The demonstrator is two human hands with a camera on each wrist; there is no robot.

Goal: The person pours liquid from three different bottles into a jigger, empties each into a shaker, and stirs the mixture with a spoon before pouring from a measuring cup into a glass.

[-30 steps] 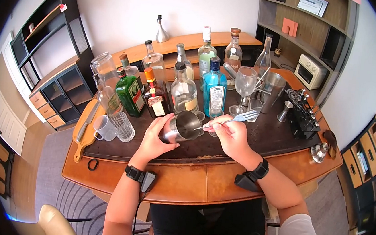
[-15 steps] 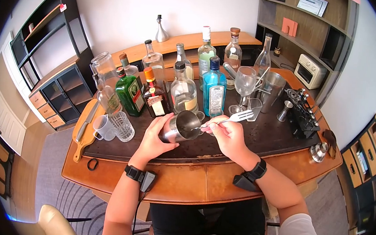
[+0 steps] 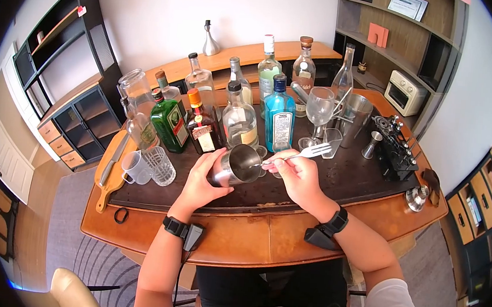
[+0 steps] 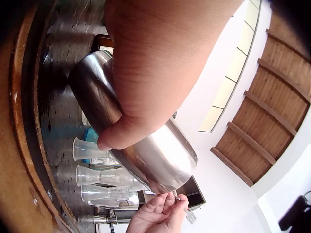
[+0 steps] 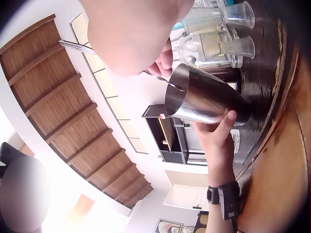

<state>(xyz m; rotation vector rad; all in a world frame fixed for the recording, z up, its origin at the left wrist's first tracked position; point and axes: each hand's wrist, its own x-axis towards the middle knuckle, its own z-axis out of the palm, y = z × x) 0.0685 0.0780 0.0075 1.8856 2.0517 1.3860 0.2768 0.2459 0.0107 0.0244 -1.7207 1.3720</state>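
Observation:
My left hand (image 3: 198, 180) grips a metal shaker tin (image 3: 222, 173) around its side, tilting its mouth toward my right hand (image 3: 301, 179). Between thumb and fingers, the right hand pinches a bar spoon (image 3: 314, 151) with a twisted shaft and a fork end. The fork's tines stick out to the right, past the hand. In the right wrist view, the twisted shaft (image 5: 154, 75) passes into the mouth of the tin (image 5: 206, 94); its lower end is hidden inside. The left thumb lies along the tin's wall in the left wrist view.
Behind the tin stand several bottles, including a blue one (image 3: 279, 121) and a green one (image 3: 169, 124). Glasses (image 3: 163, 167) and a cutting board with a knife (image 3: 115, 159) are at left. A stemmed glass (image 3: 320, 107), jigger (image 3: 371, 146) and black rack (image 3: 395, 152) stand at right.
The bar spoon has turned in my right fingers, its fork tines now showing separately, and the fork end dipped slightly. My left hand and the tin stay in place.

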